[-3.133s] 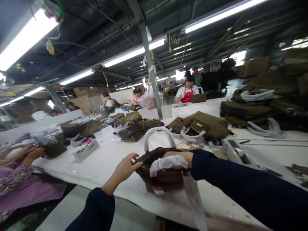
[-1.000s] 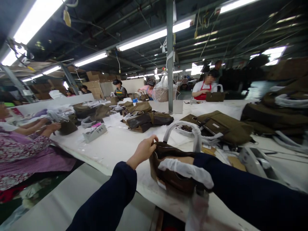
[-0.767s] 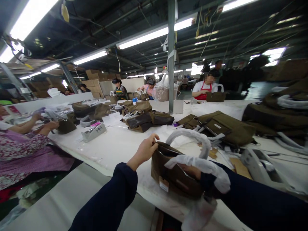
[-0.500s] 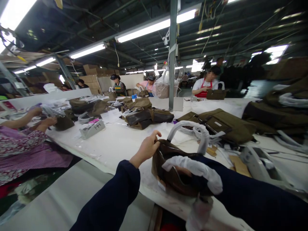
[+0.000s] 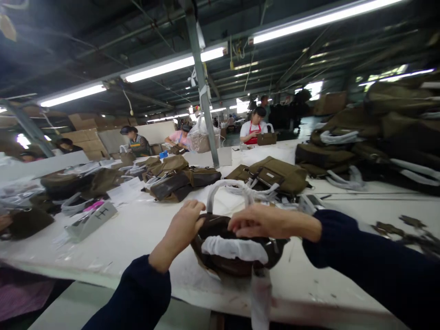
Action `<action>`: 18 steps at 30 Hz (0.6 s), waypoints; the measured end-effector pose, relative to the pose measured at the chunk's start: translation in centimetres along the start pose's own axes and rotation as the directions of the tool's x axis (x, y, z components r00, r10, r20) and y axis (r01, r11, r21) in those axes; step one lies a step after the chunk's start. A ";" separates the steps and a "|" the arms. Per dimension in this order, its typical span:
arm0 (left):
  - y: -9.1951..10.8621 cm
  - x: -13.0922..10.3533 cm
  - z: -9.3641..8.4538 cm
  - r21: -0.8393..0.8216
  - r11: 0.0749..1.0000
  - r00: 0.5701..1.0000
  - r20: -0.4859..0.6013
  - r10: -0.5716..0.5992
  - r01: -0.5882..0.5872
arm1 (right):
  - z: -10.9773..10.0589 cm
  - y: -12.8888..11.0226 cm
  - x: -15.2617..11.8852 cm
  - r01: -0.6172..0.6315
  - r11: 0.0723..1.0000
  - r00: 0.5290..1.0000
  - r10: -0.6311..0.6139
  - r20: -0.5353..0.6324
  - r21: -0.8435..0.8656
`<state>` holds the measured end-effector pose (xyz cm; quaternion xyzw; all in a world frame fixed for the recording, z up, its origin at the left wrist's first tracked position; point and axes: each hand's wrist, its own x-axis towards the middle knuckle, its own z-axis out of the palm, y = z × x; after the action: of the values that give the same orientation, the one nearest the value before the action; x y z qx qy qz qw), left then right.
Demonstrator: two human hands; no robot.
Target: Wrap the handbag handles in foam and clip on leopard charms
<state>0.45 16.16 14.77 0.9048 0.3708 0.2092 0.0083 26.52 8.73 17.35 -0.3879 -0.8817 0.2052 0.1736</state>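
A dark brown handbag (image 5: pixel 227 269) stands at the near edge of the white table (image 5: pixel 144 247), its mouth open toward me. Both of its handles are wrapped in white padding; the near handle (image 5: pixel 235 249) lies across the front and the far handle (image 5: pixel 229 183) arches up behind. A white wrapped piece (image 5: pixel 261 293) hangs down over the table edge. My left hand (image 5: pixel 182 227) grips the bag's rim at its left end. Over the mouth hovers my right hand (image 5: pixel 261 221), slightly blurred, fingers loosely bent and no object visible in them. The bag's inside is mostly hidden.
More olive bags (image 5: pixel 275 174) lie across the table, with a tall pile (image 5: pixel 378 133) at the right. A grey box with pink on it (image 5: pixel 91 220) stands at left. Small dark pieces (image 5: pixel 409 229) lie at right. Co-workers (image 5: pixel 254 128) sit beyond a metal post (image 5: pixel 202 91).
My right hand has come up out of the bag and is now above its mouth. The bag has turned to face me more squarely. The view has swung to the right.
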 end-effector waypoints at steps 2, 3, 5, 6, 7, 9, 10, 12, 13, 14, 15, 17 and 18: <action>1.6 0.7 0.2 -0.101 0.995 0.990 0.133 0.041 -0.028 | -0.4 1.0 -3.7 -0.242 0.960 0.937 0.193 -0.291 -0.142; 2.3 1.2 0.7 -0.197 0.980 0.967 0.243 0.073 -0.025 | -0.2 1.6 -5.4 -0.363 0.911 0.877 0.262 -0.402 -0.197; 3.3 2.7 2.0 -0.401 0.914 0.869 0.471 0.151 0.058 | 0.8 3.0 -7.7 -0.520 0.822 0.811 0.390 -0.435 -0.233; 3.6 3.5 2.8 -0.470 0.874 0.812 0.554 0.184 0.123 | 1.5 3.7 -8.3 -0.550 0.809 0.807 0.451 -0.380 -0.207; 4.0 4.4 3.6 -0.511 0.840 0.759 0.616 0.210 0.182 | 2.1 4.4 -8.6 -0.560 0.814 0.810 0.500 -0.308 -0.153; 4.5 6.0 4.9 -0.536 0.812 0.700 0.671 0.245 0.230 | 3.1 5.4 -8.6 -0.550 0.835 0.819 0.543 -0.187 0.017; 4.8 6.5 5.2 -0.552 0.808 0.694 0.665 0.275 0.208 | 3.4 5.7 -8.3 -0.535 0.838 0.824 0.546 -0.153 0.112; 5.4 7.0 5.6 -0.639 0.761 0.707 0.590 0.390 0.113 | 3.9 6.3 -7.7 -0.497 0.829 0.831 0.540 -0.134 0.255; 5.6 7.0 5.6 -0.694 0.716 0.703 0.543 0.459 0.069 | 4.1 6.4 -7.4 -0.476 0.824 0.831 0.536 -0.151 0.305; 5.7 6.8 5.7 -0.745 0.666 0.710 0.489 0.507 0.037 | 4.2 6.6 -7.2 -0.452 0.818 0.827 0.534 -0.177 0.356; 5.8 6.6 5.8 -0.781 0.625 0.727 0.440 0.527 0.020 | 4.3 6.7 -6.9 -0.425 0.805 0.820 0.537 -0.200 0.414; 5.9 6.1 6.1 -0.792 0.611 0.790 0.380 0.481 0.010 | 4.5 6.8 -6.5 -0.364 0.752 0.801 0.554 -0.228 0.549; 5.9 6.0 6.4 -0.772 0.635 0.831 0.356 0.427 0.004 | 4.5 6.9 -6.3 -0.331 0.720 0.796 0.560 -0.230 0.610</action>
<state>10.71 16.81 12.20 0.8797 0.1225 0.0954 0.4496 32.65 7.21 9.12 -0.5610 -0.6090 0.3975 0.3955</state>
